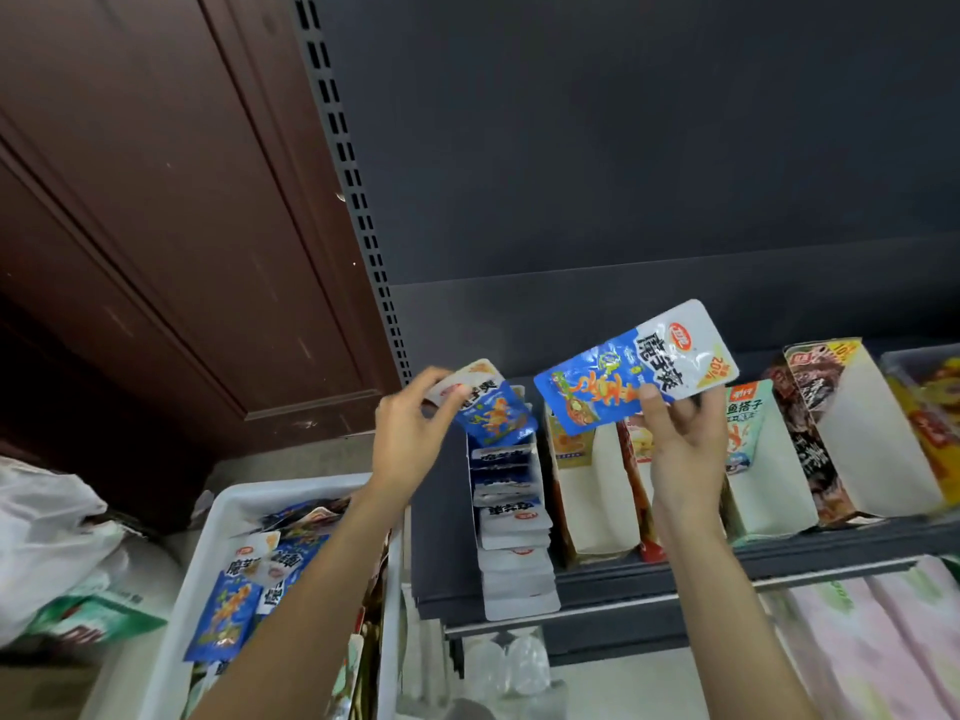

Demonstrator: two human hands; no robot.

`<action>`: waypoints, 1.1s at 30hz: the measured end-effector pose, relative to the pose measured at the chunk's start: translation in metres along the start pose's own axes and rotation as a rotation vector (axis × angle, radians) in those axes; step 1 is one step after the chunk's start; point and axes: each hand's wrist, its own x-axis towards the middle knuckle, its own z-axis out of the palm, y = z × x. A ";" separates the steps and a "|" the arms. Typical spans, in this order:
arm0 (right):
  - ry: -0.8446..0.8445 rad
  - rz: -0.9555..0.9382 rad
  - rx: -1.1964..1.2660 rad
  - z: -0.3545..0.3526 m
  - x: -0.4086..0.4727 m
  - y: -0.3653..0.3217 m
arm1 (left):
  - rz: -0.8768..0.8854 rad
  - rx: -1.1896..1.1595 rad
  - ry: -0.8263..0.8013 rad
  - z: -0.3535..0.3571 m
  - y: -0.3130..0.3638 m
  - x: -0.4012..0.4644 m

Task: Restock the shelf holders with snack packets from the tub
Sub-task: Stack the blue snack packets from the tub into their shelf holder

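Observation:
My left hand point(410, 433) pinches a blue and white snack packet point(485, 407) at the back end of the leftmost shelf holder point(511, 527), which is filled with a row of the same packets. Held up by my right hand point(683, 449) is a second blue and white packet point(634, 368), above the neighbouring holders. The white tub point(228, 511) stands at lower left, below my left forearm. It holds several more blue packets point(223, 613).
White cardboard holders point(597, 491) with other snacks stand in a row on the dark shelf point(779, 556) to the right. A lower shelf carries pale pink and green packs point(883, 631). A white plastic bag point(47, 537) lies at far left. Brown panelling fills the upper left.

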 end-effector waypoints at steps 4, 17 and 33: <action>-0.075 -0.051 -0.014 0.017 0.013 -0.008 | 0.170 0.099 -0.005 -0.018 -0.009 0.002; -0.443 -0.063 -0.351 0.048 0.035 0.016 | 0.226 0.305 -0.259 0.019 -0.014 -0.030; -0.758 -0.294 -0.810 0.049 0.017 0.057 | 0.170 0.319 -0.319 0.004 -0.010 -0.065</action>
